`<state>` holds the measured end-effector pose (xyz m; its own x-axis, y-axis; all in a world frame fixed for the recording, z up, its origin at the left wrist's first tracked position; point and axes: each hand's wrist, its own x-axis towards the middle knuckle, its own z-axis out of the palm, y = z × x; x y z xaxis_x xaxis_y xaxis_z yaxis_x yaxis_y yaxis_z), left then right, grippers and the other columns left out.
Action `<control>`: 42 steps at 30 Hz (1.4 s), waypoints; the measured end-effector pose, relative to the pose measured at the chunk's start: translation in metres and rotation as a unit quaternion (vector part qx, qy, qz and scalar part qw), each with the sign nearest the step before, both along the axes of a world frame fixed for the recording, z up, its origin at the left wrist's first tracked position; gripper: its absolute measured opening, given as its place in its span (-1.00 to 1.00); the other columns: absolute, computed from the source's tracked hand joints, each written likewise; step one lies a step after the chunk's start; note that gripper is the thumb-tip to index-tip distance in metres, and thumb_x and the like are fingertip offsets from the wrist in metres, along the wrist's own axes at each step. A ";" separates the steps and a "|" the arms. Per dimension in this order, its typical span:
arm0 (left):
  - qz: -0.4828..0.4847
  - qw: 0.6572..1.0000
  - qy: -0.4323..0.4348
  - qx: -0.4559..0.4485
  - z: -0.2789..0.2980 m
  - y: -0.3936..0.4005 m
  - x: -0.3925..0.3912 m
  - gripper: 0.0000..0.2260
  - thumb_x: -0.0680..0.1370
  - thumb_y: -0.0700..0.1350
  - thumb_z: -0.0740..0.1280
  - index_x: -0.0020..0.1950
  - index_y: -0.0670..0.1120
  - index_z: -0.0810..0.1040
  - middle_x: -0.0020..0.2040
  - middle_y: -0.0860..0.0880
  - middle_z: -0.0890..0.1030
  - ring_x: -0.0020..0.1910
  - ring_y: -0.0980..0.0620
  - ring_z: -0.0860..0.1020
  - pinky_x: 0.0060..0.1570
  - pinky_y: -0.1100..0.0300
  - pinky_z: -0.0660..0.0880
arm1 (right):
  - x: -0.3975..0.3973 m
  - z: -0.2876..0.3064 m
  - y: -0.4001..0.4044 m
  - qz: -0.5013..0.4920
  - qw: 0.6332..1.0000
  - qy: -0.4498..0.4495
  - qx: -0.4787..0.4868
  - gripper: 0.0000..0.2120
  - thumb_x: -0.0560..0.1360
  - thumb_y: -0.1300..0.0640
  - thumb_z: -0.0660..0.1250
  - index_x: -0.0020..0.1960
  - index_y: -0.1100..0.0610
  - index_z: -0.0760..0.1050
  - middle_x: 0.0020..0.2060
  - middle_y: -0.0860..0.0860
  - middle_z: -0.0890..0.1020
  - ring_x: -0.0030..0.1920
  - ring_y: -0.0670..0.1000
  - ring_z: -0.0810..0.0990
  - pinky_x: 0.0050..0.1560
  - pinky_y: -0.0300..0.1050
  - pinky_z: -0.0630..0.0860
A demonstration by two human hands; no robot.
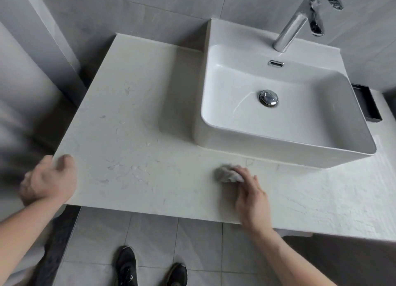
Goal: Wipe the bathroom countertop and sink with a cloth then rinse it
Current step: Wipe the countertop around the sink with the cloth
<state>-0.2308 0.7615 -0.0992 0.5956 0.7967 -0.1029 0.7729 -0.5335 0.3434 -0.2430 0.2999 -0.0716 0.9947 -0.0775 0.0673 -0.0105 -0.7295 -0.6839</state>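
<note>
Pale marbled countertop [132,123], faint grey veining, running from the left wall corner across to the right edge of view, its front edge overhanging a grey tiled floor [154,238]. White rectangular vessel sink [214,123] sitting directly on the right half of the surface, its back against the tiled wall. Scattered water droplets [137,168] lying on the bare left half. Small crumpled grey cloth [226,174] resting on the surface just in front of the sink, with the right hand [250,198] pressing on it. Left hand [49,180], blurred, curling over the front left corner. Two dark shoes [128,266] standing on the floor below.
</note>
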 end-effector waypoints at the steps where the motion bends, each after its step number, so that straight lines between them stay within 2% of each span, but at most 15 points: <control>1: 0.000 1.000 -0.005 -0.002 0.002 -0.002 0.000 -0.55 0.55 0.29 0.00 -0.05 -0.06 0.43 0.04 -0.37 0.57 0.06 -0.43 0.51 0.11 -0.24 0.47 | 0.001 0.005 -0.018 -0.045 0.999 0.000 0.012 -0.44 0.60 0.42 0.23 0.38 -0.16 0.52 0.28 -0.30 0.61 0.30 -0.08 0.63 0.43 -0.03 0.49; 4: -0.001 1.000 0.006 -0.003 0.010 -0.006 0.000 -0.56 0.58 0.22 0.04 0.03 -0.11 0.50 0.10 -0.38 0.58 0.10 -0.44 0.51 0.12 -0.21 0.43 | 0.009 0.014 -0.064 -0.163 0.985 -0.025 0.057 -0.48 0.65 0.40 0.16 0.39 -0.13 0.52 0.28 -0.40 0.58 0.29 -0.07 0.63 0.00 -0.02 0.68; 5: -0.002 1.000 0.006 -0.001 0.011 -0.006 0.000 -0.55 0.58 0.21 0.04 0.05 -0.11 0.50 0.11 -0.38 0.58 0.11 -0.44 0.51 0.12 -0.21 0.43 | 0.010 0.012 -0.073 -0.190 0.980 -0.023 0.046 -0.50 0.66 0.36 0.15 0.41 -0.12 0.51 0.35 -0.32 0.57 0.35 0.00 0.60 0.02 0.06 0.69; 7: -0.004 1.000 0.012 0.002 0.014 -0.008 0.000 -0.53 0.58 0.22 0.02 0.07 -0.11 0.51 0.12 -0.39 0.58 0.12 -0.43 0.51 0.12 -0.20 0.43 | 0.010 -0.001 -0.075 -0.202 0.979 0.011 -0.002 -0.55 0.68 0.30 0.17 0.47 -0.06 0.47 0.48 -0.10 0.50 0.50 0.12 0.46 0.35 0.27 0.51; 10: -0.008 1.000 0.012 0.005 0.016 -0.009 0.001 -0.52 0.56 0.22 0.01 0.05 -0.13 0.50 0.11 -0.40 0.58 0.11 -0.44 0.52 0.11 -0.20 0.44 | -0.003 -0.029 -0.032 -0.147 0.982 0.036 -0.115 -0.52 0.65 0.27 0.16 0.56 0.11 0.39 0.61 0.02 0.32 0.63 0.15 0.22 0.60 0.28 0.15; 14: -0.004 1.000 0.012 0.009 0.018 -0.011 0.001 -0.51 0.56 0.24 0.01 0.06 -0.12 0.50 0.10 -0.40 0.58 0.09 -0.44 0.52 0.09 -0.20 0.45 | -0.010 -0.030 0.060 -0.105 0.987 0.046 -0.110 -0.40 0.57 0.22 0.20 0.60 0.04 0.31 0.64 -0.04 0.24 0.66 0.10 0.12 0.63 0.20 0.05; 19: -0.005 1.000 0.015 0.004 0.019 -0.011 0.001 -0.50 0.54 0.26 -0.01 0.06 -0.11 0.49 0.10 -0.39 0.58 0.09 -0.44 0.53 0.08 -0.19 0.45 | -0.028 -0.020 0.176 0.065 0.995 0.037 -0.064 -0.26 0.48 0.21 0.13 0.66 -0.01 0.18 0.68 -0.09 0.08 0.69 -0.03 -0.12 0.68 0.10 -0.11; 22: -0.003 1.000 0.017 0.002 0.021 -0.012 0.001 -0.50 0.54 0.25 0.00 0.08 -0.11 0.50 0.12 -0.38 0.58 0.11 -0.44 0.52 0.11 -0.20 0.45 | -0.031 -0.019 0.211 0.123 0.991 0.032 -0.038 -0.28 0.47 0.28 0.19 0.62 0.00 0.29 0.65 -0.10 0.19 0.68 -0.07 -0.05 0.67 0.06 -0.06; 24: -0.003 1.000 0.018 0.001 0.020 -0.012 0.000 -0.50 0.54 0.25 0.00 0.08 -0.10 0.50 0.12 -0.38 0.58 0.12 -0.43 0.51 0.12 -0.20 0.44 | -0.029 -0.014 0.212 0.132 0.990 0.045 0.018 -0.35 0.48 0.32 0.18 0.56 0.01 0.39 0.61 -0.11 0.31 0.66 -0.09 0.10 0.65 0.03 0.02; 27: -0.002 1.000 0.018 -0.002 0.020 -0.012 -0.001 -0.51 0.54 0.26 0.00 0.07 -0.09 0.49 0.11 -0.38 0.58 0.11 -0.42 0.51 0.11 -0.20 0.44 | -0.025 0.001 0.179 0.078 0.982 0.064 0.160 -0.39 0.50 0.44 0.17 0.48 0.04 0.48 0.51 -0.11 0.47 0.55 -0.16 0.35 0.60 -0.05 0.24; 29: -0.004 1.000 0.020 -0.004 0.021 -0.012 -0.001 -0.51 0.55 0.26 0.01 0.07 -0.11 0.49 0.11 -0.37 0.58 0.10 -0.42 0.51 0.11 -0.20 0.44 | -0.021 0.006 0.133 0.012 0.972 0.066 0.224 -0.40 0.56 0.50 0.17 0.47 0.02 0.49 0.45 -0.14 0.54 0.49 -0.16 0.45 0.57 0.01 0.33; 33: 0.008 1.000 0.017 -0.017 0.019 -0.011 0.000 -0.50 0.55 0.26 0.01 0.07 -0.11 0.49 0.09 -0.38 0.57 0.09 -0.42 0.50 0.11 -0.22 0.45 | -0.006 0.009 0.014 -0.093 0.979 0.043 0.178 -0.39 0.66 0.44 0.13 0.45 -0.18 0.45 0.38 -0.27 0.58 0.22 0.04 0.58 0.30 0.43 0.52; 35: 0.014 1.000 0.004 -0.014 0.014 -0.007 -0.001 -0.53 0.53 0.30 0.02 -0.01 -0.06 0.46 0.04 -0.37 0.57 0.05 -0.42 0.50 0.09 -0.26 0.50 | 0.002 0.012 -0.047 -0.150 0.982 0.021 0.112 -0.42 0.65 0.44 0.11 0.43 -0.13 0.47 0.35 -0.32 0.57 0.25 0.02 0.62 0.20 0.37 0.59; 39: 0.005 1.000 0.007 0.005 0.000 0.003 -0.003 -0.56 0.53 0.33 0.02 -0.08 -0.02 0.40 0.00 -0.34 0.57 0.00 -0.43 0.53 0.02 -0.27 0.53 | -0.004 0.002 -0.139 -0.232 0.969 0.050 -0.063 -0.49 0.60 0.12 0.06 0.51 0.02 0.45 0.55 -0.05 0.42 0.55 0.10 0.37 0.54 0.20 0.32; 42: 0.016 1.000 0.007 0.005 -0.004 0.005 -0.002 -0.53 0.51 0.34 0.03 -0.04 -0.03 0.45 0.00 -0.33 0.58 -0.01 -0.42 0.55 0.02 -0.29 0.55 | -0.018 -0.020 -0.144 -0.245 0.959 0.082 -0.115 -0.47 0.62 0.14 0.07 0.59 0.06 0.35 0.63 0.03 0.28 0.64 0.09 0.18 0.63 0.20 0.10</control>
